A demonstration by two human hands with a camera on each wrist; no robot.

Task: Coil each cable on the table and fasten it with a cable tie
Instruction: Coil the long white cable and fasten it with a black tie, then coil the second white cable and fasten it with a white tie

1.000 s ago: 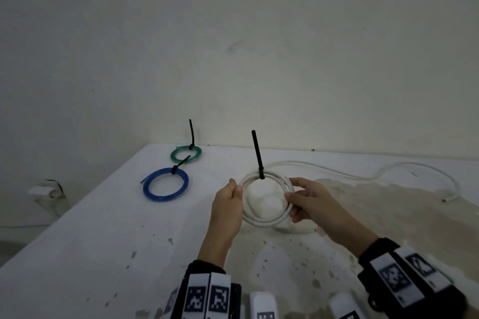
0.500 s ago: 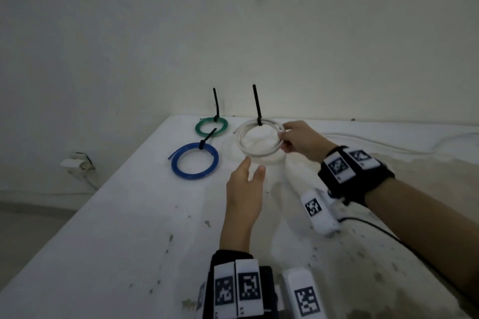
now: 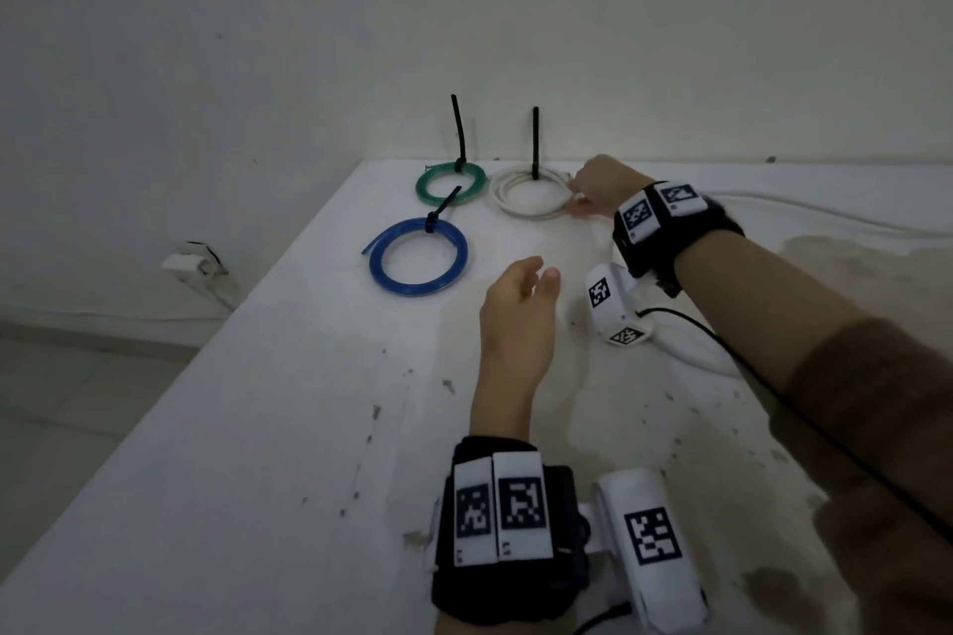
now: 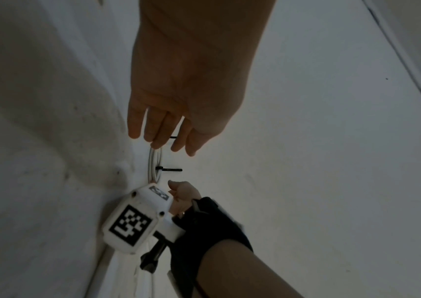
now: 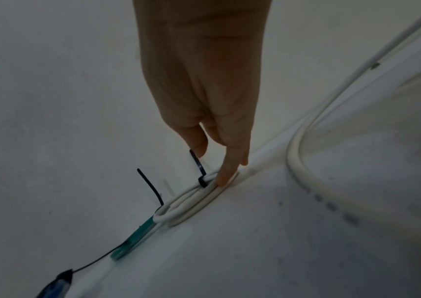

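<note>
Half a second ago the white coil (image 3: 531, 198) was held clear of the table (image 3: 247, 428) in the right hand (image 3: 601, 186); now it lies flat at the far end, just right of the green coil (image 3: 450, 182), and the right hand has lowered with it. Its fingertips (image 5: 223, 179) rest straight on the coil's right rim, relaxed, not curled round it. The left hand (image 3: 518, 312) has drawn back toward the body and hangs above the table with fingers loosely spread, holding nothing.

The white coil is a neat ring of several turns of round white cable, bound at its far side by a black cable tie (image 3: 535, 144) whose tail stands upright. The green coil is bound the same way, its tie tail (image 3: 458, 132) also upright and slightly bent. Nearer than the green coil and a little left lies the blue coil (image 3: 419, 256), its tie (image 3: 441, 211) slanting toward the green ring, one cable end poking out on its left.

From the white coil, the table's far edge meets the wall (image 3: 464, 16) just behind; the left edge runs past the blue coil. Between the white coil and the left hand the tabletop is bare.

To the right of the white coil a loose white cable (image 3: 825, 217) trails uncoiled along the far edge, and another stretch curves beneath the right forearm. A thin black lead (image 3: 722, 340) runs from the right wrist camera.
</note>
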